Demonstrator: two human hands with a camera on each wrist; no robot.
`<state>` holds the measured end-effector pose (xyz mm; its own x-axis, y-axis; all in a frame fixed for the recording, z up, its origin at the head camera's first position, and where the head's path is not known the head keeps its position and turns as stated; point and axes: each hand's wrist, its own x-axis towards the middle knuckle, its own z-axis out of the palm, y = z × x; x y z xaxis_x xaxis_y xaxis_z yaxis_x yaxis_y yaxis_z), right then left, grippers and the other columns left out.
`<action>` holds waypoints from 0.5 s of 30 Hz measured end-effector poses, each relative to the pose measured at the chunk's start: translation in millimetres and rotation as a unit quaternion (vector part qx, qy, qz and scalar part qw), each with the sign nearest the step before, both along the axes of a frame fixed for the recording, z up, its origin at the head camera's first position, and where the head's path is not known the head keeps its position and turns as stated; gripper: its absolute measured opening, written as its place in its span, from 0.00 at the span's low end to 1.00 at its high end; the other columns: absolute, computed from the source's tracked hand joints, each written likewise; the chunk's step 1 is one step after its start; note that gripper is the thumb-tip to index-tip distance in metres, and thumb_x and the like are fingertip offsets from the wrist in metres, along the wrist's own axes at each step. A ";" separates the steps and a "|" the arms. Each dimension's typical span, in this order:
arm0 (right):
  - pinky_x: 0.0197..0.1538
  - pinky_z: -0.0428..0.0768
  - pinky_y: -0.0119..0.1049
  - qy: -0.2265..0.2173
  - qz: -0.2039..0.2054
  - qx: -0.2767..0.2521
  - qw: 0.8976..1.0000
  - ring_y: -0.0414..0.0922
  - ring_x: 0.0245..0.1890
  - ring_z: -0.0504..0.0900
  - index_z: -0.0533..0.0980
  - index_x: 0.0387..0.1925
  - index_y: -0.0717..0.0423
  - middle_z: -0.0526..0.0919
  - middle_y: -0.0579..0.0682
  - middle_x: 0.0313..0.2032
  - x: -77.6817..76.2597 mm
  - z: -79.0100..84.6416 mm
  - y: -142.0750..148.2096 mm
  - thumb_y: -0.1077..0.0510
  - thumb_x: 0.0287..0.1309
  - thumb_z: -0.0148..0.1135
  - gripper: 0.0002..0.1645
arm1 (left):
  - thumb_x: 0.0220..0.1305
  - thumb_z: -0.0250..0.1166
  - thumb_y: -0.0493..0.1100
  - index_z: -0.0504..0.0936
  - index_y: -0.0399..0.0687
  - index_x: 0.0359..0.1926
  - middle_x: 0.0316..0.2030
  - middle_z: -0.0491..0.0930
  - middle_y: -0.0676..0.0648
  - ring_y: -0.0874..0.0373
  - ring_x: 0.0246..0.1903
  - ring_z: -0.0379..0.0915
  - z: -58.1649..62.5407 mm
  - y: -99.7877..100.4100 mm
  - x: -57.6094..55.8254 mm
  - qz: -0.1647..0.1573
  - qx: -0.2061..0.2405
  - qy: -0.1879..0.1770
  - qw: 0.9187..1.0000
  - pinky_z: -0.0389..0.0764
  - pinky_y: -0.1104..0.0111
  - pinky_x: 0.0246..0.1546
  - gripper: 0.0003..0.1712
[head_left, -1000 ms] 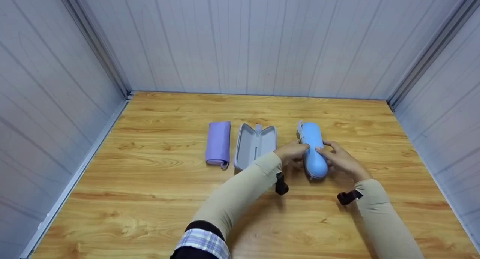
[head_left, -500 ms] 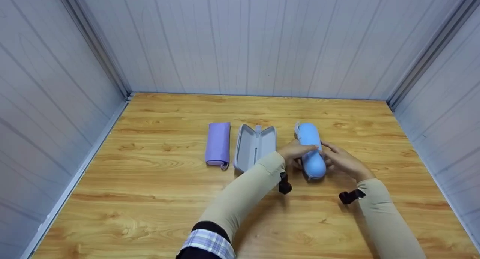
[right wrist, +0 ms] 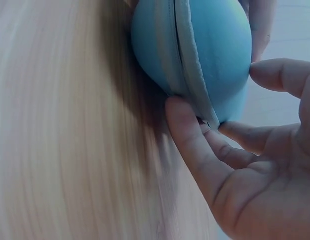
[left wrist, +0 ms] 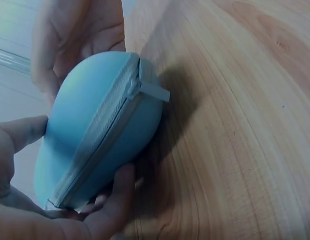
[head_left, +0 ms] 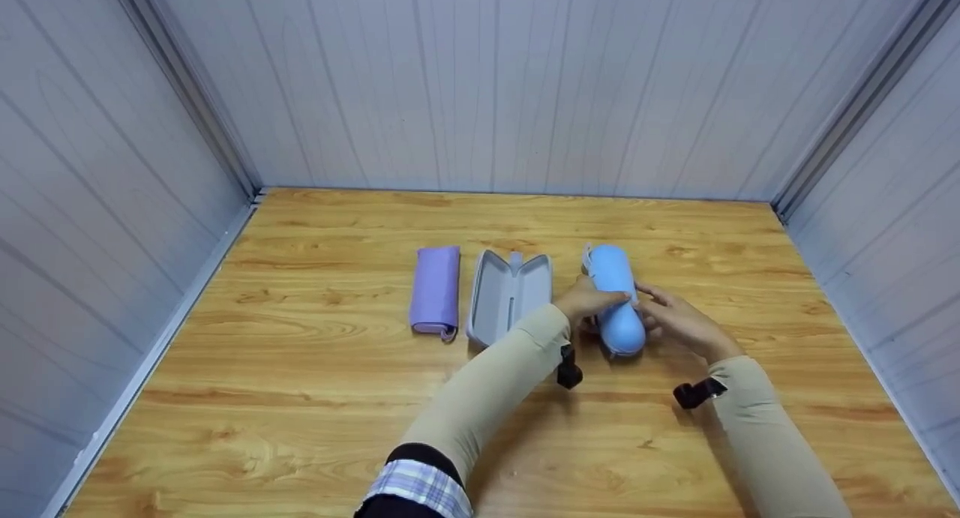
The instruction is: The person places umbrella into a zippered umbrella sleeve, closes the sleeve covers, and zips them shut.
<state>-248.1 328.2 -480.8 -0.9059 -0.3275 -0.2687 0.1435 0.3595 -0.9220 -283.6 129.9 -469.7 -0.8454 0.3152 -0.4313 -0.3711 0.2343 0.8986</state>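
A blue zip-up glasses case (head_left: 611, 267) with rounded ends lies on the wooden table, held from both sides. My left hand (head_left: 592, 299) grips its left side, thumb laid across the top and fingers low along the side. From the right, my right hand (head_left: 681, 321) holds it with thumb and fingers at its edge. In the left wrist view, the zipper (left wrist: 114, 112) runs closed round the near end, its pull tab (left wrist: 155, 92) sticking out. The right wrist view shows fingertips (right wrist: 182, 117) at the zipper seam. A small strap (head_left: 587, 258) is at its far left.
Left of the blue case, an open grey hard case (head_left: 495, 297) shows its inside, partly covered by my left forearm. Farther left lies a purple pouch (head_left: 435, 289) with a small loop. Panel walls (head_left: 480, 83) enclose the table (head_left: 300, 398) at the back and sides.
The blue glasses case has shifted slightly left. My left thumb has slid rightward across its top, and my right hand has followed the case a little to the left.
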 end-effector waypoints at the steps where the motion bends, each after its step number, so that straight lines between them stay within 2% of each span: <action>1: 0.55 0.79 0.44 -0.001 -0.001 -0.002 1.000 0.49 0.48 0.80 0.41 0.78 0.64 0.69 0.72 0.61 -0.2 -0.3 -1.0 0.48 0.76 0.49 0.45 | 0.64 0.70 0.47 0.55 0.38 0.73 0.59 0.70 0.38 0.43 0.57 0.73 0.8 -0.1 0.1 0.001 -0.005 0.002 1.000 0.79 0.48 0.53 0.45; 6: 0.56 0.79 0.45 -0.009 0.000 -0.015 1.000 0.53 0.52 0.80 0.41 0.79 0.62 0.66 0.73 0.65 -2.0 -3.1 -5.2 0.47 0.76 0.50 0.46 | 0.64 0.68 0.43 0.58 0.35 0.71 0.57 0.72 0.37 0.44 0.56 0.74 2.6 -1.3 -0.4 0.012 -0.020 0.017 1.000 0.79 0.52 0.54 0.41; 10: 0.55 0.81 0.47 -0.019 0.002 -0.013 1.000 0.54 0.53 0.80 0.40 0.78 0.64 0.64 0.74 0.66 0.3 -4.5 -7.5 0.46 0.76 0.49 0.46 | 0.63 0.67 0.43 0.60 0.34 0.69 0.56 0.70 0.38 0.45 0.55 0.73 1.6 -2.4 -2.3 0.015 -0.039 0.032 0.999 0.79 0.55 0.55 0.39; 13: 0.50 0.83 0.46 -0.035 0.001 0.000 0.999 0.52 0.49 0.81 0.43 0.77 0.68 0.72 0.71 0.59 5.4 -3.5 -7.4 0.45 0.77 0.48 0.45 | 0.62 0.67 0.44 0.62 0.33 0.67 0.56 0.69 0.39 0.47 0.55 0.71 0.0 -2.6 -4.3 0.012 -0.050 0.044 0.998 0.79 0.57 0.55 0.38; 15: 0.46 0.84 0.44 -0.048 0.001 0.017 0.999 0.49 0.45 0.81 0.52 0.73 0.70 0.76 0.65 0.52 10.0 -2.3 -7.3 0.43 0.76 0.48 0.42 | 0.62 0.67 0.45 0.61 0.33 0.68 0.57 0.68 0.39 0.48 0.55 0.70 -1.2 -2.6 -5.0 0.010 -0.060 0.049 0.997 0.78 0.58 0.56 0.39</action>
<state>-238.1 320.9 -483.1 -0.8747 -0.3188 -0.3651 0.2292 0.3915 -0.8912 -288.7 127.2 -470.9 -0.8909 0.2494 -0.3795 -0.2878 0.3364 0.8967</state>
